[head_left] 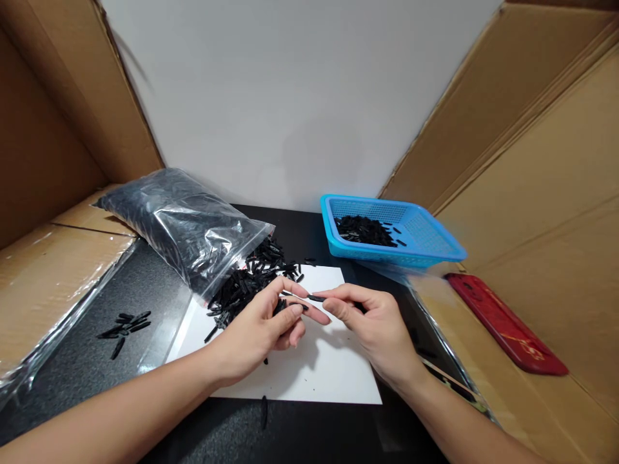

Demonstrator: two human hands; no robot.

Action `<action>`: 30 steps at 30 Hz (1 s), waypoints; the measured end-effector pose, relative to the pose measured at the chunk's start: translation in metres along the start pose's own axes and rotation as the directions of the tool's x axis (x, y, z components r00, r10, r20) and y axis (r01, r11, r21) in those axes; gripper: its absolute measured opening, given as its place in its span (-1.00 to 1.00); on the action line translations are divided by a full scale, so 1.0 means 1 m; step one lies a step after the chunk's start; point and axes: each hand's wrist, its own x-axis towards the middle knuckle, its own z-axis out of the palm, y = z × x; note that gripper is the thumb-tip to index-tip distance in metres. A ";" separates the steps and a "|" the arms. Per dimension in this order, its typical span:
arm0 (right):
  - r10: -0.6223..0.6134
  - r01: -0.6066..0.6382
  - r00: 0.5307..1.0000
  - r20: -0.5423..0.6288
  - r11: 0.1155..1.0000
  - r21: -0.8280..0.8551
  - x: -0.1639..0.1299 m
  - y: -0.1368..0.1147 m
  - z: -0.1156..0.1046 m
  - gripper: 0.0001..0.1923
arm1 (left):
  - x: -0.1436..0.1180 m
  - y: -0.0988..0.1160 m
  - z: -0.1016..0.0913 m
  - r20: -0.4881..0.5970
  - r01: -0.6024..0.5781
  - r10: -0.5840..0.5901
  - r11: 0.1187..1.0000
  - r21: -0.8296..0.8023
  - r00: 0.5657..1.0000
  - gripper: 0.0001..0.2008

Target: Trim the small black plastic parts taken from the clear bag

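Note:
Both hands meet over a white sheet [333, 374] on a black table. My right hand [372, 325] pinches a small black plastic piece [316, 298] between thumb and forefinger. My left hand [271, 325] touches the same piece with its fingertips and seems to hold another black piece [296, 305] under its fingers. A heap of the same black pieces [249, 280] spills from a clear plastic bag [178, 222] just behind my left hand.
A blue mesh basket [430, 241] at the back right holds more black pieces. A small cluster of black pieces [126, 324] lies at the left, one single piece [264, 411] near the front edge. A red flat object [503, 328] rests on the cardboard at right. Cardboard walls surround the table.

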 end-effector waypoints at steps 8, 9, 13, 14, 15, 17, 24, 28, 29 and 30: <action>-0.054 0.053 0.998 -0.019 0.997 -0.062 -0.002 -0.001 0.000 -0.80 | 0.003 -0.002 -0.001 -0.068 0.010 -0.009 1.000 0.010 0.998 -0.78; -0.076 0.075 0.997 -0.016 0.995 -0.063 -0.003 -0.002 0.000 -0.83 | 0.003 -0.002 -0.002 -0.063 0.014 -0.012 1.000 0.022 0.998 -0.76; -0.181 0.182 0.983 0.016 0.981 -0.069 -0.006 -0.003 0.002 -0.90 | 0.003 -0.005 -0.002 -0.015 0.008 -0.007 0.999 0.040 1.000 -0.70; -0.197 0.199 0.980 0.022 0.977 -0.079 -0.006 -0.003 0.002 -0.90 | 0.002 -0.005 -0.002 -0.007 0.004 -0.004 0.999 0.040 1.000 -0.70; -0.205 0.207 0.978 0.026 0.974 -0.089 -0.007 -0.003 0.003 -0.89 | 0.002 -0.004 -0.002 -0.001 0.001 -0.001 0.999 0.046 1.000 -0.70; -0.200 0.203 0.979 0.033 0.975 -0.095 -0.007 -0.003 0.003 -0.89 | 0.001 -0.004 -0.002 0.012 -0.006 0.006 0.998 0.069 1.000 -0.71; -0.083 0.084 0.994 0.065 0.996 -0.013 -0.007 -0.007 0.002 -0.84 | 0.000 -0.003 -0.004 0.018 -0.069 0.067 0.983 0.170 0.998 -0.70; -0.024 0.024 0.996 0.086 1.000 0.002 -0.005 -0.005 0.002 -0.79 | 0.001 -0.003 -0.003 -0.001 -0.069 0.070 0.984 0.162 0.998 -0.69; -0.009 0.008 0.996 0.087 1.000 0.011 -0.003 -0.005 0.001 -0.77 | 0.002 -0.003 -0.002 -0.011 -0.054 0.056 0.989 0.136 0.998 -0.69; 0.009 -0.010 0.996 0.093 1.000 0.014 -0.001 -0.006 -0.001 -0.75 | 0.002 -0.002 -0.002 -0.024 -0.035 0.037 0.994 0.099 0.999 -0.71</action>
